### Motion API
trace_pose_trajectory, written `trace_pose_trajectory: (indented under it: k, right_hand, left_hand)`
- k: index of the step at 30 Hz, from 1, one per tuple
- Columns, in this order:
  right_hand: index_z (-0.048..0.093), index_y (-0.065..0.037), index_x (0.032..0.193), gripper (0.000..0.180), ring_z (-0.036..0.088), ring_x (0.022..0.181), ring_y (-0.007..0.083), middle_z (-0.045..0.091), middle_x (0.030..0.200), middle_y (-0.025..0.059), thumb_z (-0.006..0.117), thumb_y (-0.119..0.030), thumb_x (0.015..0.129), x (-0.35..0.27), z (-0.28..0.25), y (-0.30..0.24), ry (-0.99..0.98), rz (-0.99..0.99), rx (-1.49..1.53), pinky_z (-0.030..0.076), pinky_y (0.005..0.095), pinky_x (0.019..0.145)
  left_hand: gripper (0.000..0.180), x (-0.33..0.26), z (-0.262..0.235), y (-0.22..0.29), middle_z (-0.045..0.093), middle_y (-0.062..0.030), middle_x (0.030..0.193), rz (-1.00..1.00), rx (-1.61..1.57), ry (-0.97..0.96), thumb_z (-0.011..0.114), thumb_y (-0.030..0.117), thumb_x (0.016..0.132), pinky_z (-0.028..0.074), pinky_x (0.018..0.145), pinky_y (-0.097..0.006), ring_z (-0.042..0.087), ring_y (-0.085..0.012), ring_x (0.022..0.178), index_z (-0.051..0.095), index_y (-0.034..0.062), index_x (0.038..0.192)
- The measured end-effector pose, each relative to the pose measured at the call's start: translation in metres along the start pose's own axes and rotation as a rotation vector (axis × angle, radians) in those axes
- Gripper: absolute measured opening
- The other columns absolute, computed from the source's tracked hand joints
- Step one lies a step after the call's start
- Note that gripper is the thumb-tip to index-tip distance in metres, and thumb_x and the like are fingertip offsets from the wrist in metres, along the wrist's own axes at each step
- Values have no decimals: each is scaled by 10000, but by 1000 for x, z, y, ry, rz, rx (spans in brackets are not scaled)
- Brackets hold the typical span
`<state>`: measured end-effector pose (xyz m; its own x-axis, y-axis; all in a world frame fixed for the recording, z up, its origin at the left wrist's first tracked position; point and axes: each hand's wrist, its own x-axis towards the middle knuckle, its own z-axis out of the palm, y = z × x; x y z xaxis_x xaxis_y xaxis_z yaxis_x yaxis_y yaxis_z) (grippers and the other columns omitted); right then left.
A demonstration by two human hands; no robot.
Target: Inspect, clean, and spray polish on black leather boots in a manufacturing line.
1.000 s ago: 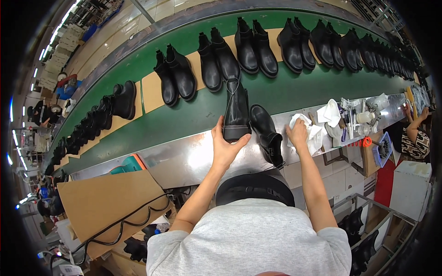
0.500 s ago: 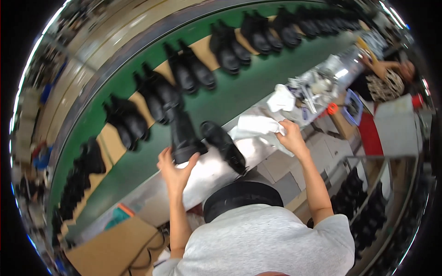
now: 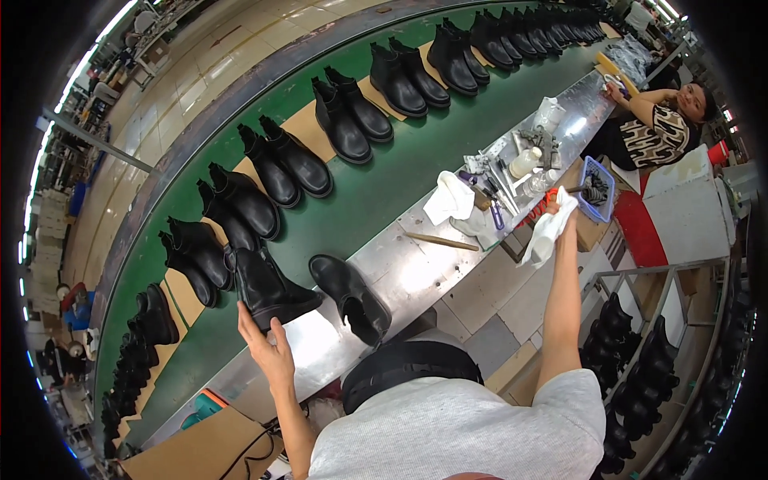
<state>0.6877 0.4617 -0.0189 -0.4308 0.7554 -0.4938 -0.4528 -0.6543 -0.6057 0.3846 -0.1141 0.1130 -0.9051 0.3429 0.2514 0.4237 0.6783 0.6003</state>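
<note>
A black ankle boot stands tilted by the metal edge of the bench. My left hand is at its near end, with fingers along one side and the thumb against the sole edge. A second black boot lies on its side just to the right, its opening toward me; neither hand touches it. Stretched out to the right, my right hand grips a white cloth, which hangs down from the fingers. This hand is beside a blue basket of dark items and an orange-red coiled hose.
Pairs of black boots line the green belt. On the metal ledge are a wooden stick, a crumpled white cloth, bottles and tools. A co-worker sits at the far right. A boot rack stands lower right.
My right hand has moved right with the white cloth, from beside the second boot to near the blue basket. My left hand stays at the first boot. The whole view has shifted.
</note>
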Motion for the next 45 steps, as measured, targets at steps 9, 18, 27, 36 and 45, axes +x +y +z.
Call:
trace_pose_trajectory:
  k: [9, 18, 27, 36, 45]
  right_hand:
    - [467, -75, 1252, 432, 573, 619, 124, 637, 939, 118, 517, 12, 832, 19, -9, 41, 2, -503, -783, 446, 212, 538]
    - [542, 21, 1156, 312, 598, 932, 250, 598, 1067, 152, 496, -139, 893, 17, -29, 45, 116, -591, -980, 479, 358, 804]
    - [352, -60, 1368, 636, 588, 685, 164, 626, 881, 104, 557, -35, 767, -64, 156, 46, -360, -342, -1252, 492, 259, 624]
    - [514, -28, 1125, 480, 596, 643, 193, 599, 697, 97, 708, -109, 693, -232, 341, 277, -1573, -327, -1373, 445, 300, 593]
    - [518, 38, 991, 388, 563, 520, 196, 574, 578, 117, 710, -105, 686, -254, 373, 299, -1516, -417, -1598, 420, 302, 521]
  left_hand:
    - [687, 2, -1, 12, 473, -160, 1123, -133, 29, 1, 668, 147, 727, 431, 833, -328, 506, -267, 976, 368, -11, 1324]
    - [709, -5, 29, 32, 584, -167, 1088, -146, -11, 188, 820, 226, 592, 425, 898, -348, 565, -271, 1016, 510, -5, 1186]
    - [789, -21, 30, 39, 585, -178, 1113, -329, -69, 270, 803, 227, 535, 455, 879, -361, 581, -308, 1011, 490, -4, 1222]
    - [795, -26, 42, 34, 554, -168, 1169, -230, -75, 239, 811, 231, 514, 468, 851, -385, 561, -326, 1007, 487, 8, 1205]
    - [789, -24, 31, 21, 540, -180, 1180, -222, -112, 237, 803, 187, 511, 489, 817, -396, 548, -342, 1014, 480, 0, 1206]
